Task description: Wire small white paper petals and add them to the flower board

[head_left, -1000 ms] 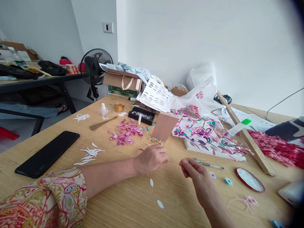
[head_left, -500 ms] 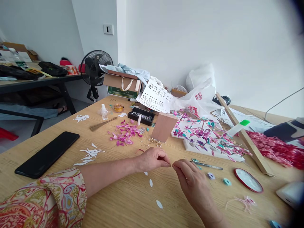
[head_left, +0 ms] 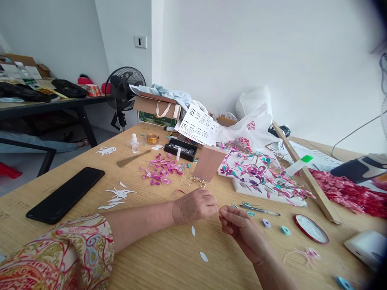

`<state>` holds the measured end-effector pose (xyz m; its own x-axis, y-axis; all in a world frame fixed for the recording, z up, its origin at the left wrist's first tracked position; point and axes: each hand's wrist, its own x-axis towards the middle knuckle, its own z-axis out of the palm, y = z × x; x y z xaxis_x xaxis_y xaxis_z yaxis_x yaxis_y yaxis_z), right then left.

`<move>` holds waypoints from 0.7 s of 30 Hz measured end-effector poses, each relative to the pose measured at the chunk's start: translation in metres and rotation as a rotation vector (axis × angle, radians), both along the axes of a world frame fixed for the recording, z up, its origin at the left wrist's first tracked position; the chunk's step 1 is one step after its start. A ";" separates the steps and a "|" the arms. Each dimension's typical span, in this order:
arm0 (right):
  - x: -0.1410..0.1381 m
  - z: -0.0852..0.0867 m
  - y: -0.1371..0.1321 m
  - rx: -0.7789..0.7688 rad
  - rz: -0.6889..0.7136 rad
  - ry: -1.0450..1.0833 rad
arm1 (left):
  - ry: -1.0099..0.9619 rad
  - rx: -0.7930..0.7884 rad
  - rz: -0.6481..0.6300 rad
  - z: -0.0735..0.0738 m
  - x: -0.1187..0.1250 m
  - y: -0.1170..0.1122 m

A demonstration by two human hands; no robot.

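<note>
My left hand is closed above the middle of the table, its knuckles turned up and its fingertips mostly hidden. Close to its right, almost touching, my right hand pinches thumb against curled fingers. Whatever lies between the fingers is too small to make out. Below the hands, two white leaf-shaped paper pieces, a nearer petal and a farther petal, lie on the wood. Beyond my left hand are loose pearl beads and a pile of pink petals. A pen lies past my right hand.
A black phone and white paper cutouts lie left. An upright wooden block stands ahead, beside wired flower branches. Thread spools, a red-rimmed dish and a wooden bar are at right.
My right hand has rolled over, showing its thumb side, and my left hand has turned its knuckles upward. Both stay close together. The view has shifted slightly.
</note>
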<state>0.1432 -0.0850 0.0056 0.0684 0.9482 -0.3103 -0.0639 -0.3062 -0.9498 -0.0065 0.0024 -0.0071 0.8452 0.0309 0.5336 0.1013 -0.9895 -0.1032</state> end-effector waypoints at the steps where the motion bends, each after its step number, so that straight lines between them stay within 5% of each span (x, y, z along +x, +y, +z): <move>1: 0.002 0.000 0.000 0.031 -0.013 -0.089 | -0.017 -0.043 0.011 -0.002 0.000 0.001; 6: 0.009 0.000 -0.002 0.292 -0.101 -0.738 | -0.069 -0.273 0.067 -0.004 0.003 0.003; 10: 0.005 0.000 -0.004 0.602 -0.011 -1.086 | -0.090 -0.440 0.068 -0.001 0.004 0.001; 16: 0.002 -0.006 -0.003 0.725 0.108 -1.236 | -0.083 -0.459 0.061 -0.003 0.004 0.000; 21: -0.001 -0.004 -0.001 0.452 0.020 -1.011 | 0.003 -0.171 0.032 -0.005 0.003 0.000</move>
